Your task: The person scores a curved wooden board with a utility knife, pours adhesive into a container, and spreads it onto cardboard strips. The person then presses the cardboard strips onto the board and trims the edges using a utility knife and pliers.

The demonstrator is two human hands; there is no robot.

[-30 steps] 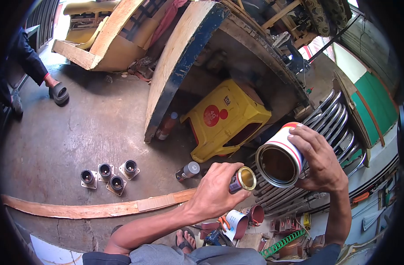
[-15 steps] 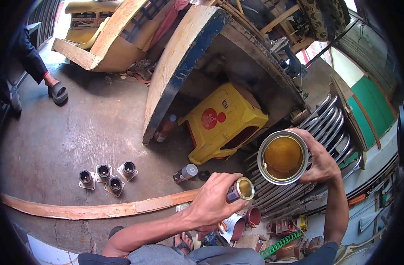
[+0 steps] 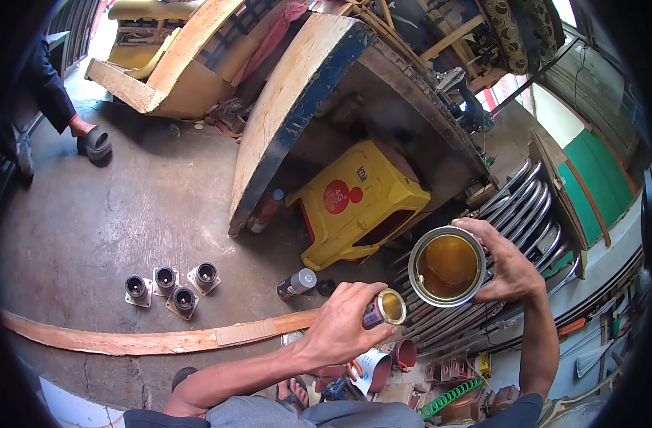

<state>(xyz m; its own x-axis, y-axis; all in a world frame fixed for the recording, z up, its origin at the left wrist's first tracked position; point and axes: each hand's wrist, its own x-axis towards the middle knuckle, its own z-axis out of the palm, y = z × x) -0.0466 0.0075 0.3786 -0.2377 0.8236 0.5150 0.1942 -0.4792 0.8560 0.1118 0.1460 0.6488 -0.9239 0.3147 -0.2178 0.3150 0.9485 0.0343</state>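
My left hand (image 3: 344, 324) is wrapped around a small open tin can (image 3: 374, 314) with a gold-coloured inside and a printed label. Its mouth tilts toward the right. In my right hand (image 3: 508, 264) is a larger open tin can (image 3: 413, 267), gripped from its right side, with amber liquid (image 3: 451, 265) inside. The bigger can is above and to the right of the small one, and the two stay apart. No stream of liquid shows between them.
Several black cylindrical furniture legs (image 3: 185, 299) with square plates stand on the floor beyond a long wooden strip (image 3: 148, 341). A spray can (image 3: 296, 284), a yellow plastic stool (image 3: 362, 196) and bent metal tubes (image 3: 518, 207) are ahead. Another person's sandalled foot (image 3: 94, 143) is at upper left.
The larger can in my right hand has come slightly down and left, closer to the small can. My left hand keeps its hold, almost unmoved.
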